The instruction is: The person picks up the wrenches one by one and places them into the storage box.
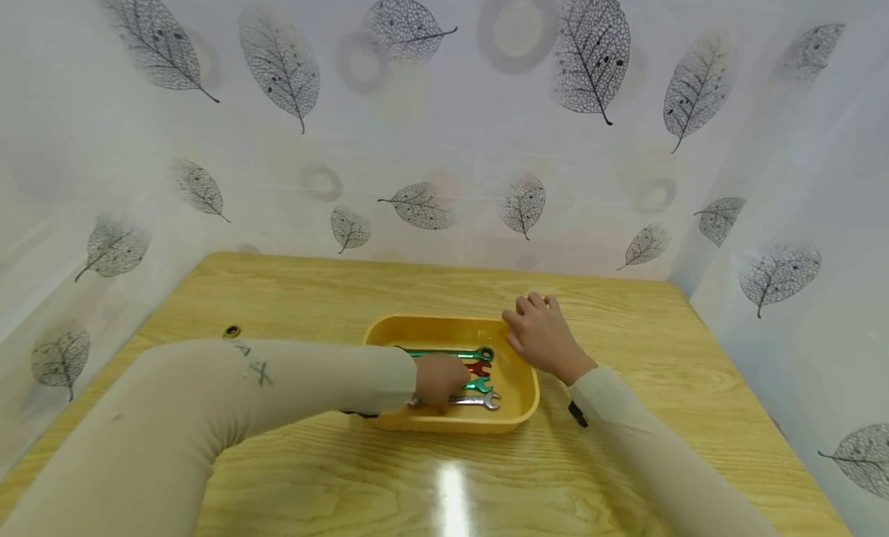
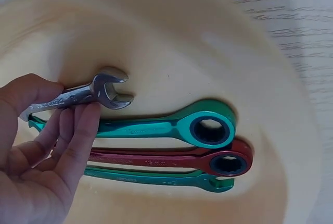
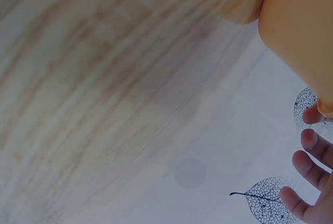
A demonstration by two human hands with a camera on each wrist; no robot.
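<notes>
My left hand (image 1: pixel 437 381) is down inside a yellow plastic bin (image 1: pixel 454 425). In the left wrist view, its thumb and fingers pinch the shank of a silver wrench (image 2: pixel 78 95), whose open-end jaw points away from the hand. Beside it on the bin floor lie a green ratcheting wrench (image 2: pixel 156 128), a red wrench (image 2: pixel 151 158) and another green wrench (image 2: pixel 171 178), roughly parallel. The left fingers partly cover them. My right hand (image 1: pixel 545 336) holds the bin's far right corner at the rim, its other fingers spread in the right wrist view (image 3: pixel 312 169).
A small dark ring-shaped thing (image 1: pixel 232 332) lies on the wooden table (image 1: pixel 333 475), left of the bin. White leaf-print sheeting (image 1: pixel 444 151) encloses the table at the back and sides.
</notes>
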